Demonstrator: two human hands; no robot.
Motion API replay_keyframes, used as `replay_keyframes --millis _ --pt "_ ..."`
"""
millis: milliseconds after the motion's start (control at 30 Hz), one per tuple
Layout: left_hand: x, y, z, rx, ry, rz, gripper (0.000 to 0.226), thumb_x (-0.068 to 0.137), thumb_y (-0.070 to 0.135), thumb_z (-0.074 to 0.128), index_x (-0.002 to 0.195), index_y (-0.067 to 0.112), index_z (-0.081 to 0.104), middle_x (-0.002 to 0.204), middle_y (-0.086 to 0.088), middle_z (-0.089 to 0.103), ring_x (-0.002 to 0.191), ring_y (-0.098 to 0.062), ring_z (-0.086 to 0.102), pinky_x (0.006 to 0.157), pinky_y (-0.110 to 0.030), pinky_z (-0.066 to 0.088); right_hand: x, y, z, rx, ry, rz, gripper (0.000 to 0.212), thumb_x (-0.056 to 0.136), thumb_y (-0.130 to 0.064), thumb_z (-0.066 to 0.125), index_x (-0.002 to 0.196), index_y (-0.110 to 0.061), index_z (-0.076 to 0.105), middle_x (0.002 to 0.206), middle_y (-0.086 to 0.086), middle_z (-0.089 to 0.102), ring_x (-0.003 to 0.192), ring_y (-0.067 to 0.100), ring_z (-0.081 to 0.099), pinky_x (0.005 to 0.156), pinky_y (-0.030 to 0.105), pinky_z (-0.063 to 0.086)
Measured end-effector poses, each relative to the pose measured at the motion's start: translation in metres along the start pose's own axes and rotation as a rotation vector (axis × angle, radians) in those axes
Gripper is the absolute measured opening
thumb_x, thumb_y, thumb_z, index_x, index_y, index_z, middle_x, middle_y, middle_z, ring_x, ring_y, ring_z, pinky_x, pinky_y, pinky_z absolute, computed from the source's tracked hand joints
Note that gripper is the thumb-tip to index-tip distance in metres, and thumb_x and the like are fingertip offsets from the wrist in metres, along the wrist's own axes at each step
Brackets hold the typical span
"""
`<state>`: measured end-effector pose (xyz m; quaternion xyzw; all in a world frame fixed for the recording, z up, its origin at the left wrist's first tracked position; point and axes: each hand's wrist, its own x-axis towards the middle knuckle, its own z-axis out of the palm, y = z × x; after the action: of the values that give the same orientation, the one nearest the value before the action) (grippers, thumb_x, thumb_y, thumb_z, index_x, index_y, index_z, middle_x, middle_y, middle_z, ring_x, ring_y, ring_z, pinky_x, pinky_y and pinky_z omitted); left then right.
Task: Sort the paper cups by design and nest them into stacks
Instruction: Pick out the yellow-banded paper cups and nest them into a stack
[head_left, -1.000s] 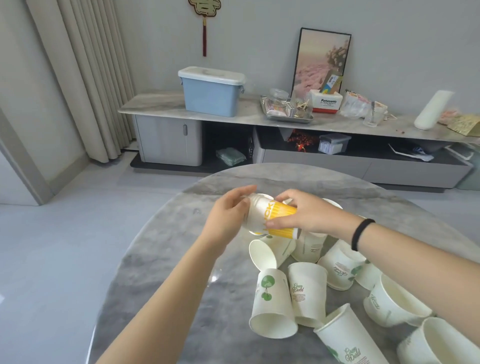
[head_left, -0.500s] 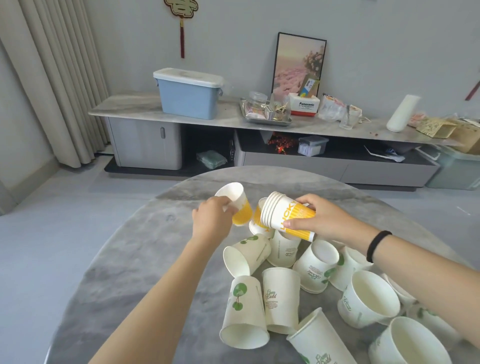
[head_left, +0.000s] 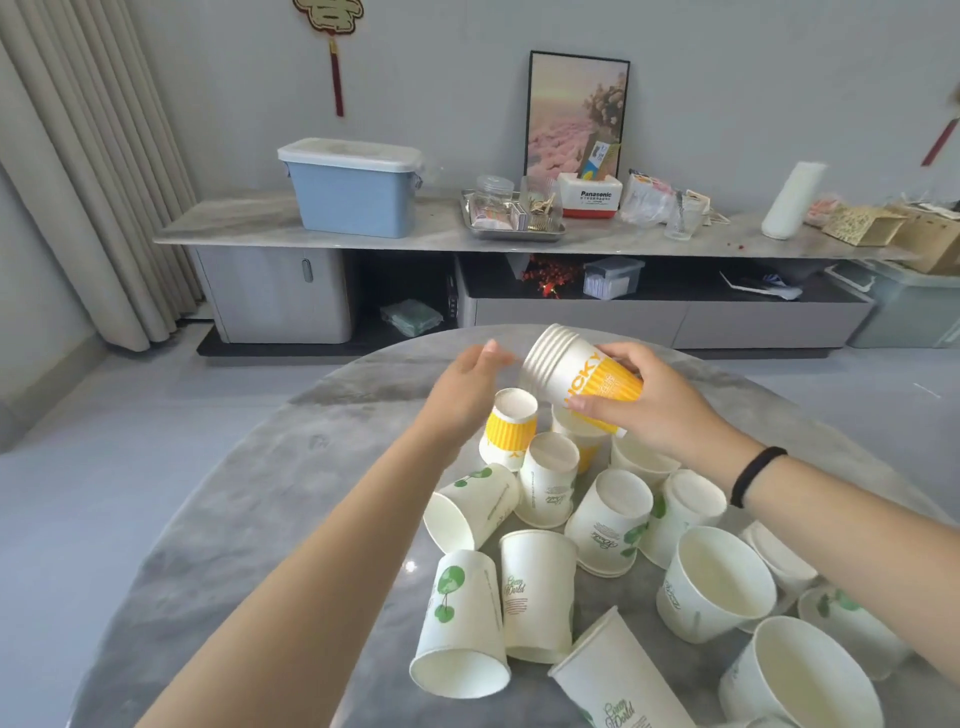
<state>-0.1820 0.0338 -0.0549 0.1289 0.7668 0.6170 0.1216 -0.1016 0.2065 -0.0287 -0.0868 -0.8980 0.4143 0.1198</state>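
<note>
My right hand grips a nested stack of yellow-and-white "LUCKY" cups, held tilted above the pile with its rims pointing up and left. My left hand is beside those rims with straight, blurred fingers and holds nothing. Just below it a single yellow cup stands base up. A second yellow cup is partly hidden under the stack. Several white cups with green leaf prints lie or stand base up on the round grey marble table.
More green-print cups sit mouth up at the right, near the table's edge. Beyond the table is bare floor, then a low cabinet with a blue lidded bin, a metal tray and boxes.
My left hand held a single yellow cup half a second ago and now holds none; its fingers have straightened by the stack's rims. My right hand has lifted the stack slightly.
</note>
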Motion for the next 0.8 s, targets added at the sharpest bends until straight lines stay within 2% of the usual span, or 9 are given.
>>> replay_keyframes --millis 67,100,167,233,400,500,633,700,800 --pt "0.009 -0.009 0.006 0.170 0.062 -0.007 0.032 0.097 0.026 0.040 0.125 0.016 0.053 0.132 -0.004 0.054 0.106 -0.017 0.051 0.087 -0.028 0.037 0.004 0.010 -0.008 -0.024 0.024 0.054 0.063 0.070 -0.033 0.079 0.124 -0.022 0.048 0.118 -0.005 0.055 0.106 0.016 0.056 0.082 0.029 0.046" --pt "0.015 -0.017 0.010 0.246 0.053 -0.023 0.035 0.096 0.023 0.044 0.129 0.017 0.050 0.137 -0.005 0.050 0.109 -0.019 0.051 0.090 -0.030 0.040 0.006 0.015 -0.011 -0.039 0.025 0.069 0.064 0.070 -0.033 0.079 0.124 -0.021 0.048 0.120 -0.004 0.056 0.107 0.018 0.056 0.084 0.031 0.047" --pt "0.026 -0.033 0.016 0.331 -0.003 -0.083 0.050 0.091 0.023 0.054 0.139 0.016 0.040 0.146 -0.007 0.040 0.125 -0.024 0.047 0.103 -0.037 0.039 0.008 0.022 -0.015 -0.067 0.021 0.077 0.064 0.068 -0.033 0.080 0.123 -0.019 0.049 0.120 -0.002 0.057 0.107 0.019 0.056 0.088 0.035 0.047" --pt "0.035 -0.044 0.017 0.338 -0.080 -0.135 0.066 0.085 0.020 0.064 0.143 0.014 0.033 0.147 -0.006 0.040 0.131 -0.025 0.043 0.106 -0.036 0.036 0.010 0.026 -0.016 -0.066 0.016 0.076 0.063 0.068 -0.032 0.080 0.122 -0.018 0.050 0.119 -0.002 0.057 0.106 0.019 0.056 0.089 0.035 0.046" --pt "0.072 -0.083 0.017 0.349 -0.255 -0.167 0.088 0.043 0.047 0.077 0.125 0.025 0.054 0.127 0.004 0.061 0.121 -0.017 0.053 0.107 -0.045 0.039 0.011 0.038 -0.022 -0.052 -0.020 0.085 0.064 0.067 -0.032 0.081 0.122 -0.021 0.049 0.117 -0.004 0.058 0.105 0.017 0.057 0.089 0.033 0.048" --pt "0.074 -0.085 0.017 0.305 -0.263 -0.172 0.089 0.048 0.056 0.083 0.126 0.027 0.052 0.131 0.010 0.057 0.122 -0.013 0.051 0.109 -0.042 0.038 0.009 0.044 -0.024 -0.069 -0.055 0.075 0.066 0.067 -0.033 0.081 0.124 -0.021 0.049 0.118 -0.004 0.058 0.105 0.016 0.056 0.088 0.031 0.047" --pt "0.058 -0.060 0.010 0.111 -0.078 -0.173 0.058 0.078 0.024 0.073 0.126 0.018 0.042 0.125 0.002 0.051 0.111 -0.018 0.050 0.094 -0.032 0.038 0.006 0.048 -0.026 -0.086 -0.049 0.048 0.065 0.069 -0.033 0.080 0.124 -0.021 0.048 0.119 -0.004 0.057 0.106 0.016 0.056 0.087 0.031 0.047" --pt "0.051 -0.049 0.001 0.031 -0.033 -0.126 0.050 0.079 0.022 0.071 0.120 0.021 0.043 0.123 -0.003 0.056 0.103 -0.018 0.056 0.087 -0.031 0.043 0.005 0.046 -0.027 -0.077 -0.046 0.025 0.064 0.070 -0.032 0.079 0.125 -0.022 0.048 0.120 -0.004 0.057 0.107 0.016 0.055 0.087 0.031 0.047" --pt "0.035 -0.025 -0.010 0.017 -0.174 -0.066 0.056 0.067 0.029 0.075 0.117 0.025 0.049 0.119 -0.005 0.062 0.095 -0.018 0.062 0.078 -0.033 0.051 0.003 0.039 -0.031 -0.055 -0.053 -0.027 0.064 0.070 -0.029 0.079 0.125 -0.024 0.048 0.122 -0.004 0.056 0.108 0.016 0.054 0.088 0.031 0.047"
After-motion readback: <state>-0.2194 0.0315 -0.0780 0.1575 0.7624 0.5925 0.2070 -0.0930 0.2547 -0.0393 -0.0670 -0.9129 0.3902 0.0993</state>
